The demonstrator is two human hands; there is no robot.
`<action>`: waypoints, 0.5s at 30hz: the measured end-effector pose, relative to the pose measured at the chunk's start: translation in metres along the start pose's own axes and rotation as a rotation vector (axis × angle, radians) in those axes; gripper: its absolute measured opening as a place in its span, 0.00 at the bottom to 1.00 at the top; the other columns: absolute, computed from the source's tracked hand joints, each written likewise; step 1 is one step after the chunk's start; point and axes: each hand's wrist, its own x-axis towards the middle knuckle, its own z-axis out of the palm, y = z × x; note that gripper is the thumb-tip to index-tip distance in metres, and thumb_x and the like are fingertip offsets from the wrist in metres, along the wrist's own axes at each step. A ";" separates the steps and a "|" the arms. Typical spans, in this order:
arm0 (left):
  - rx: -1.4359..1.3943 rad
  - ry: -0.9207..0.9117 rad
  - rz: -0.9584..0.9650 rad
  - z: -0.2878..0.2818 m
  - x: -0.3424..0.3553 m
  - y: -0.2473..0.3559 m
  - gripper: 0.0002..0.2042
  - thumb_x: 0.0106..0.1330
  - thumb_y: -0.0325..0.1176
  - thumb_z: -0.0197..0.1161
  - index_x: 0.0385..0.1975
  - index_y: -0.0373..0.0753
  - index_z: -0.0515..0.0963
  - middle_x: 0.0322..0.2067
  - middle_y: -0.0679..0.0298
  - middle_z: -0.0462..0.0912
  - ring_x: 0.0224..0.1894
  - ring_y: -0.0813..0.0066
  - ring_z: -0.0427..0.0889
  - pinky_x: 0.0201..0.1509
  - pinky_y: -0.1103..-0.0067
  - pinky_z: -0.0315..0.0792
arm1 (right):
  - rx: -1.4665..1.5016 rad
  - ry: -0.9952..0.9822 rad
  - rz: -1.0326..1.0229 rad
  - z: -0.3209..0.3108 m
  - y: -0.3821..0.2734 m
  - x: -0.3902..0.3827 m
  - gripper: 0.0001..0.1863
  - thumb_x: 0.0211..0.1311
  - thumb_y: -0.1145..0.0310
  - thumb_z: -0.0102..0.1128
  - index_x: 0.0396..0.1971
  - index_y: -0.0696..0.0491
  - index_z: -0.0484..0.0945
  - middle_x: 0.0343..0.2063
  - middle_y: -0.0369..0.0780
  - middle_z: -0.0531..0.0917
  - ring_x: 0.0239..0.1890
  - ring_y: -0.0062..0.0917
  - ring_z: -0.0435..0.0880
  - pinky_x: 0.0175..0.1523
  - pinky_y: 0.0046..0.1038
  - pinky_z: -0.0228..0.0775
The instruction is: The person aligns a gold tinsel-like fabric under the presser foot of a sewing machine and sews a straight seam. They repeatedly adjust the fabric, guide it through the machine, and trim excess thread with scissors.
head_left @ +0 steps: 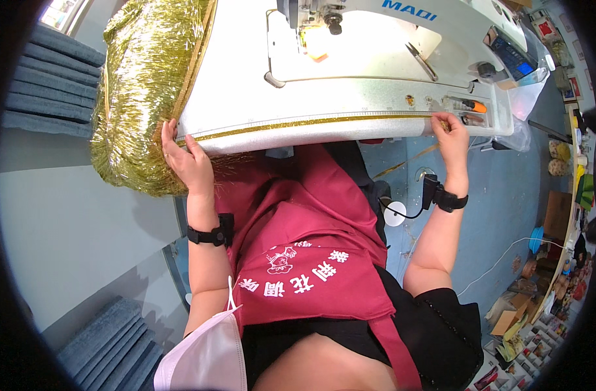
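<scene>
A narrow gold glitter trim (pixel 311 122) is stretched straight along the front edge of the sewing table (pixel 233 104), beside a printed measuring scale. At its right end my right hand (pixel 451 133) is closed in a pinch on the trim. A loose length of gold strip (pixel 407 161) hangs below the edge, just left of that hand. My left hand (pixel 190 163) holds the trim's left end at the table corner, with its fingers curled and partly hidden. It touches a large bundle of gold tinsel fringe (pixel 132 98) that drapes over the table's left side.
A sewing machine (pixel 376 16) stands at the back, with tweezers (pixel 422 62) on its bed. An orange-handled tool (pixel 470 105) lies in a tray at the right. Folded blue-grey fabric (pixel 54 81) is stacked at far left. A white cable (pixel 506 251) crosses the floor.
</scene>
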 end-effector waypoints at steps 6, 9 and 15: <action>0.003 -0.004 -0.004 0.000 0.000 0.000 0.26 0.72 0.19 0.56 0.70 0.31 0.63 0.63 0.51 0.76 0.64 0.55 0.74 0.71 0.64 0.65 | -0.026 0.030 0.007 -0.010 0.016 0.003 0.10 0.68 0.68 0.69 0.42 0.59 0.86 0.30 0.30 0.85 0.32 0.10 0.75 0.39 0.18 0.69; 0.036 0.022 0.015 0.002 -0.001 -0.001 0.26 0.70 0.20 0.57 0.69 0.30 0.64 0.61 0.50 0.78 0.62 0.50 0.76 0.68 0.62 0.67 | -0.076 0.070 -0.017 -0.006 0.019 0.004 0.09 0.65 0.70 0.69 0.40 0.59 0.86 0.31 0.36 0.89 0.33 0.15 0.82 0.42 0.22 0.75; 0.102 -0.006 0.084 0.000 0.001 0.005 0.24 0.68 0.23 0.61 0.65 0.32 0.69 0.60 0.48 0.78 0.62 0.49 0.76 0.67 0.62 0.68 | -0.068 0.145 -0.151 -0.006 0.031 -0.001 0.09 0.64 0.71 0.66 0.40 0.59 0.84 0.32 0.38 0.87 0.35 0.19 0.83 0.44 0.24 0.76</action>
